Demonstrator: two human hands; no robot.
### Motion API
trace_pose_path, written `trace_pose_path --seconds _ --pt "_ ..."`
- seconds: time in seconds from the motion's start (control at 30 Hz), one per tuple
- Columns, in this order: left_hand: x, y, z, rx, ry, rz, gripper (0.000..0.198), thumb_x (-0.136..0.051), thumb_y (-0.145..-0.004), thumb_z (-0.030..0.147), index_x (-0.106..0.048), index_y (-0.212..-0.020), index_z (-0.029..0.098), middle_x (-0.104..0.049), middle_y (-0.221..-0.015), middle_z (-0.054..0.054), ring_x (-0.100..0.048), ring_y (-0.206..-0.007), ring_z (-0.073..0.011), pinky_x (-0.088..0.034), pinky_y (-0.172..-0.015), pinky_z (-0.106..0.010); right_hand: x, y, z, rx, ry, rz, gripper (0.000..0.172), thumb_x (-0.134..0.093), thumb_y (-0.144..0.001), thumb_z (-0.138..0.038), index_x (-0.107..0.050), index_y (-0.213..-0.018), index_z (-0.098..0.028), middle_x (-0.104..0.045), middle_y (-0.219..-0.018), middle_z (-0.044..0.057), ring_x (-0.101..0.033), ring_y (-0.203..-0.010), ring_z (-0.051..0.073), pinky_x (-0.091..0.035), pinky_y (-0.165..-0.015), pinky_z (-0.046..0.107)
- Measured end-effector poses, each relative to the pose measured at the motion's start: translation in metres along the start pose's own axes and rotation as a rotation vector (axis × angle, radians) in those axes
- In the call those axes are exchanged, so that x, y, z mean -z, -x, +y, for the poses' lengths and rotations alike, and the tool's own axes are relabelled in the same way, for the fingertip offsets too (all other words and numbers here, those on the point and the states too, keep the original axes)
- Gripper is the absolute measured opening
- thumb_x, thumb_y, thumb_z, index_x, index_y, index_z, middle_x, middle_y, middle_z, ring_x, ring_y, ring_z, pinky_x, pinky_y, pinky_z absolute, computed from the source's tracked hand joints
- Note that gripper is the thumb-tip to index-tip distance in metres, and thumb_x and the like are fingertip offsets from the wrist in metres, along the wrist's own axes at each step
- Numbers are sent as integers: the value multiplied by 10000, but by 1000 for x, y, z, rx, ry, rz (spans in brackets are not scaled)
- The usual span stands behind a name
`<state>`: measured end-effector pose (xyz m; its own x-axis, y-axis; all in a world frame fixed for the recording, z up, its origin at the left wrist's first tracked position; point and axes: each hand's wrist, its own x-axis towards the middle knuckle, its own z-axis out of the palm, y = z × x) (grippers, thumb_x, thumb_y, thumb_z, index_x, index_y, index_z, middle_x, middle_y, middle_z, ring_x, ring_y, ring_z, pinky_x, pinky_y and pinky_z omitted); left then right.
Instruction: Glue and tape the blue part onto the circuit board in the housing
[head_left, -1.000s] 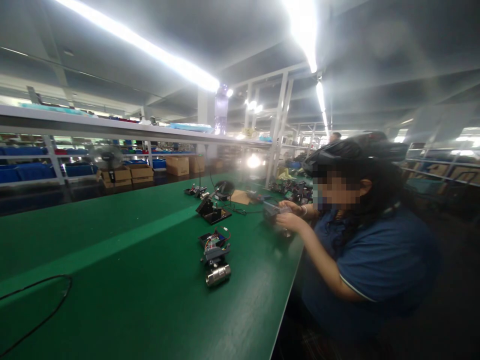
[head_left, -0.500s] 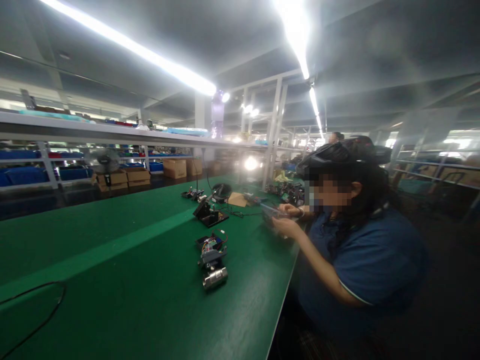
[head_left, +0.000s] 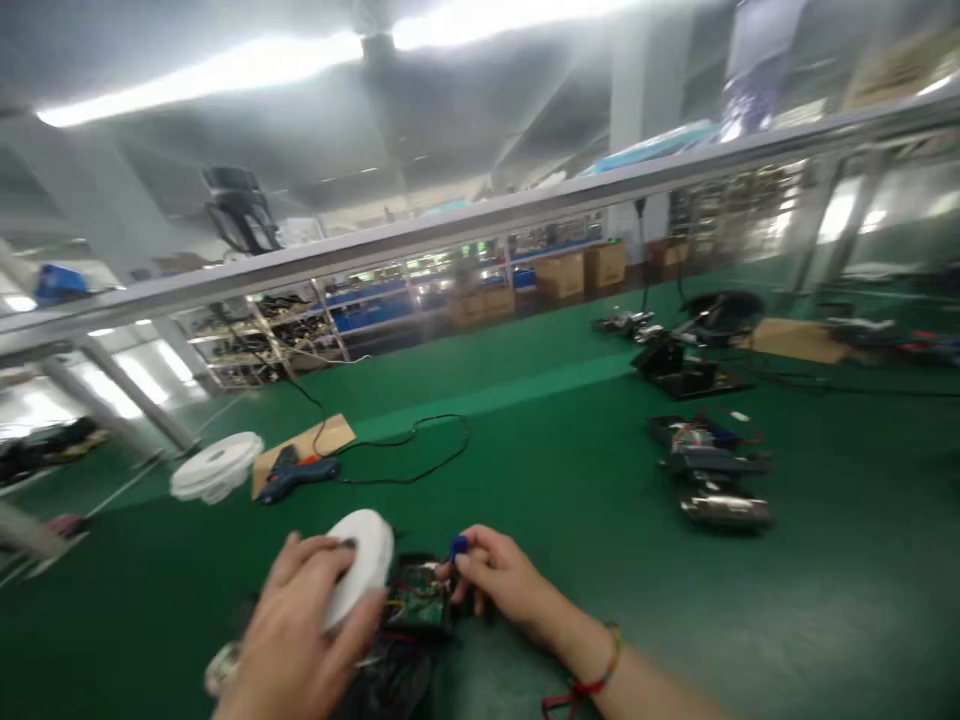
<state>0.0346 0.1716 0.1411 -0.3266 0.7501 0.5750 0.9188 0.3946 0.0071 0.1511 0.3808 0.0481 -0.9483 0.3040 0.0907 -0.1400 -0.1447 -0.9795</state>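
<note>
My left hand (head_left: 300, 625) is closed around a white round disc (head_left: 367, 560), thumb below and fingers over its edge. A small blue piece (head_left: 458, 547) is pinched between the thumb and fingertips of my right hand (head_left: 491, 575); blur hides its exact kind. Between the hands lies an open black housing (head_left: 420, 625) with a green circuit board and thin coloured wires inside. My right fingertips are right beside its edge. Under my left hand, a metal part (head_left: 222, 668) shows partly, the rest covered.
A blue glue gun (head_left: 300, 478) rests on cardboard at the left, its black cable looping across the green table (head_left: 540, 480). White discs (head_left: 217, 463) lie beside it. To the right are a metal valve with an opened housing (head_left: 720, 470) and a black stand (head_left: 682, 370).
My view has swung left and down, so the co-worker is out of sight. Both my hands, the white disc and the open housing have come into view.
</note>
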Motion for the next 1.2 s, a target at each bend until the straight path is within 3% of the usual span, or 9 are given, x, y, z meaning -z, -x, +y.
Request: trace_pose_path --seconds 0.13,0.27,0.47,0.77,1.2 --pt "-16 -18 17 26 20 -182 287 -533 -928 484 -594 -1055 234 -667 -1082 -61 -546 -1142 -286 -288 -1134 -672 10 3 3 25 27 24 467 -647 -824 -619 -554 -959 -181 -689 -718 21 -511 -490 102 -366 -439 199" --pt "-30 -30 37 73 -3 -306 261 -536 -927 415 -585 -1102 228 -654 -1128 -55 -504 -1200 -302 -158 -1158 -713 7 8 -2 54 89 104 352 -656 -817 -524 -598 -900 -186 -611 -689 -6 -518 -565 124 -373 -482 219" --pt "-34 -29 43 130 -27 -410 290 -520 -928 376 -586 -1157 211 -635 -1177 -70 -469 -1251 -320 -157 -1162 -700 2 9 -7 130 187 151 277 -618 -836 -445 -642 -884 -174 -616 -738 14 -555 -677 163 -439 -624 267" --pt "-35 -35 52 126 -58 -441 300 -509 -930 364 -583 -1175 207 -633 -1187 -74 -463 -1267 -320 -168 -1164 -691 1 14 -14 174 362 189 227 -614 -848 -400 -686 -858 -185 -645 -700 8 -543 -613 154 -375 -561 249" --pt "-37 -33 57 115 -79 -409 287 -500 -945 369 -592 -1157 197 -637 -1175 -77 -472 -1259 -326 -193 -1162 -692 0 14 -14 238 468 221 224 -580 -870 -383 -684 -843 -186 -633 -697 18 -544 -628 166 -374 -589 262"
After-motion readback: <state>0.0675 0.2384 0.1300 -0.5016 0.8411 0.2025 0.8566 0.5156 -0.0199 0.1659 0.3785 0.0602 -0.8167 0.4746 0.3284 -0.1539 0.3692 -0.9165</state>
